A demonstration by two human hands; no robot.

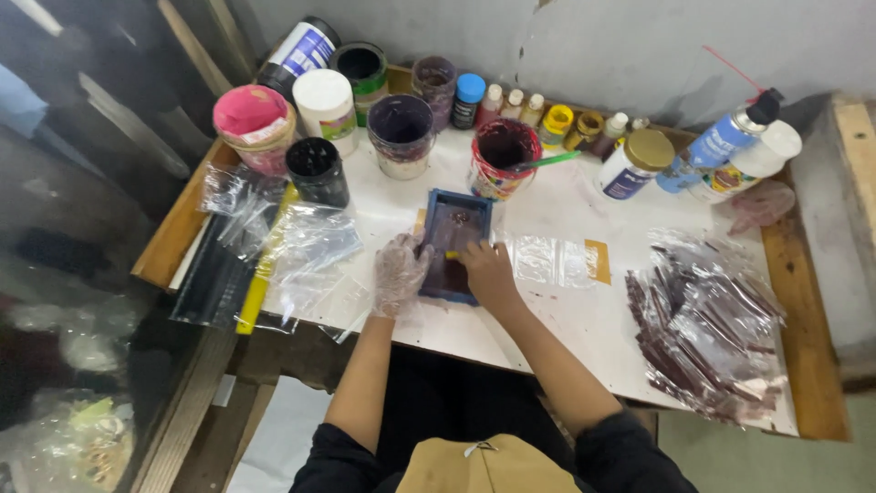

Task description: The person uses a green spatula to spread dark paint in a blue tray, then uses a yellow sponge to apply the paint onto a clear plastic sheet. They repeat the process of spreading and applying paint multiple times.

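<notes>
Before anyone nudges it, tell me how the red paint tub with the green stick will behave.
The red paint tub looks partly full of dark paint, so probably bottom-heavy and steady. The green stick leans over its rim and would likely swing or drip. Being lidless, it may slop if pushed quickly.

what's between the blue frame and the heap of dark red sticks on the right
In the head view, a clear plastic bag with a tan strip lies flat between the blue frame and the sticks.

Paint pots and bottles crowd the table's far edge.
A red-rimmed tub (503, 157) holds a green stick (547, 162); bagged dark sticks (707, 324) lie right, a yellow-handled tool (262, 269) left.
</notes>
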